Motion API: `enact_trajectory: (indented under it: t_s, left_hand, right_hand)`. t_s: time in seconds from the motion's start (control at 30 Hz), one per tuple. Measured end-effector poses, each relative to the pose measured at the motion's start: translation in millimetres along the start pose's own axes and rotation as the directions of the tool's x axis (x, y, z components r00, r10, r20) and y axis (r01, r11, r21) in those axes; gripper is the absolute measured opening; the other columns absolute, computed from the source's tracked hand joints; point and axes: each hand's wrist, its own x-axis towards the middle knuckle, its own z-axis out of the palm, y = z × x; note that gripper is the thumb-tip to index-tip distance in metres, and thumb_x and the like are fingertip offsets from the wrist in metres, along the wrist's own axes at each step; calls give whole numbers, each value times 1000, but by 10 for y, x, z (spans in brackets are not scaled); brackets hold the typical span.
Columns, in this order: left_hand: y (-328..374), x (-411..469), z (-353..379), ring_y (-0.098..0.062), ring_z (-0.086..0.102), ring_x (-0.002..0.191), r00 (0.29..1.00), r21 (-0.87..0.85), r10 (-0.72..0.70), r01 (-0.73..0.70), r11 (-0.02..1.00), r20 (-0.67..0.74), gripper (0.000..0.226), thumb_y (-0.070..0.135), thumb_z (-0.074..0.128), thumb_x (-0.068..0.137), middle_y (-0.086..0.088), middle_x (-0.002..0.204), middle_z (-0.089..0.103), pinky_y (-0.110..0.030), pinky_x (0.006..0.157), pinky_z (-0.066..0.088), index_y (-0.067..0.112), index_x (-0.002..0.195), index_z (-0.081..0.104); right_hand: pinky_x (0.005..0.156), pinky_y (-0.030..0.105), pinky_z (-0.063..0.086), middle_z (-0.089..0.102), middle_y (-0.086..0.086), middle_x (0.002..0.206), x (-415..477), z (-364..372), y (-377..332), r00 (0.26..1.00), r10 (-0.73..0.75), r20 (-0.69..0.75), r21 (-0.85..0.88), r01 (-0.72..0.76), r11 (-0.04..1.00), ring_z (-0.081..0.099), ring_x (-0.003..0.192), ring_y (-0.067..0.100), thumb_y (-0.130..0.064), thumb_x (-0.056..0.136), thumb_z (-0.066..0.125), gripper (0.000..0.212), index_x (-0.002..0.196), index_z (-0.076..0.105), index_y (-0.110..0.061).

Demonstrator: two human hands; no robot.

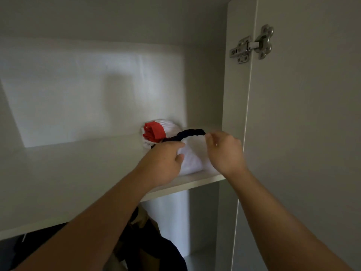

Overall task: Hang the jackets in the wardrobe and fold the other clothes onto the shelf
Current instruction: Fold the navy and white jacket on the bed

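Observation:
A folded white garment point(195, 159) with a dark navy collar lies on the wardrobe shelf point(78, 173) near its right end, close to the front edge. My left hand point(164, 163) grips its left side, fingers curled over the cloth. My right hand point(224, 151) pinches its right top edge by the collar. Behind it sits another folded white garment with a red collar point(156, 132), against the back wall.
The wardrobe's side panel point(232, 94) stands right beside the garments, and the open door with a metal hinge point(254, 44) is further right. Below the shelf hang dark jackets point(152, 247). The shelf's left part is bare.

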Motion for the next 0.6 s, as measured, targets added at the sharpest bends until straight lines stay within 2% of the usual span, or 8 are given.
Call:
enact_trajectory:
  t_s: [0.07,0.17,0.23,0.3,0.37,0.47,0.53,0.6]
  left_hand:
    - [206,-212,44,-13,63,110,992,-59,-7,0,998,-123,32,27,58,99,5,124,68,-25,94,46,23,129,65]
    - [442,-513,111,4,62,94,982,-222,-44,2,975,-185,18,31,59,99,19,104,69,-13,78,46,29,113,69]
    - [573,-702,176,6,59,86,988,-304,-69,25,952,-135,10,36,57,99,19,89,67,-16,70,47,32,100,66]
    - [716,-864,278,1,59,82,996,-329,-28,0,944,-81,14,39,54,99,15,83,66,-22,68,48,31,94,64]
    - [865,-1025,394,1,58,81,999,-336,52,-54,940,-17,17,41,51,100,14,81,65,-20,65,46,31,92,63]
    - [1148,-1322,519,9,57,85,978,-414,188,-135,900,92,15,48,48,100,19,81,64,-13,58,45,39,91,57]
    - [1369,-1525,628,7,58,83,951,-485,274,-172,857,147,15,48,49,100,16,80,64,-15,56,48,39,94,59]
    - [1664,-1743,769,-2,61,75,916,-558,353,-194,807,192,19,45,50,99,10,73,65,-23,60,51,32,97,64]
  right_hand:
    - [70,33,49,72,6,82,-160,-149,-115,998,15,-53,65,-12,998,67,80,29,-30,102,51,29,92,71,-12]
    - [72,38,52,70,3,74,-530,-431,-292,994,30,-108,95,-20,995,65,74,24,-34,101,52,31,84,68,-13]
    - [70,39,51,69,2,71,-828,-643,-380,988,71,-135,98,-58,994,63,71,23,-37,101,52,34,80,65,-13]
    - [68,41,51,67,5,67,-1132,-867,-402,977,119,-179,72,-107,992,63,69,26,-39,102,51,41,76,62,-9]
    - [67,43,51,65,9,65,-1443,-1094,-358,952,186,-244,19,-187,982,63,68,31,-43,102,49,48,75,62,-5]
    - [66,46,53,63,12,64,-2000,-1437,-310,889,309,-337,-18,-334,942,62,68,35,-48,102,46,55,75,61,-3]
    - [68,47,53,63,13,65,-2405,-1654,-340,843,387,-374,-59,-438,897,62,68,34,-50,101,45,57,74,60,-2]
    - [68,46,54,64,11,65,-2810,-1885,-360,794,458,-400,-112,-539,835,63,67,30,-50,101,45,57,73,61,-3]
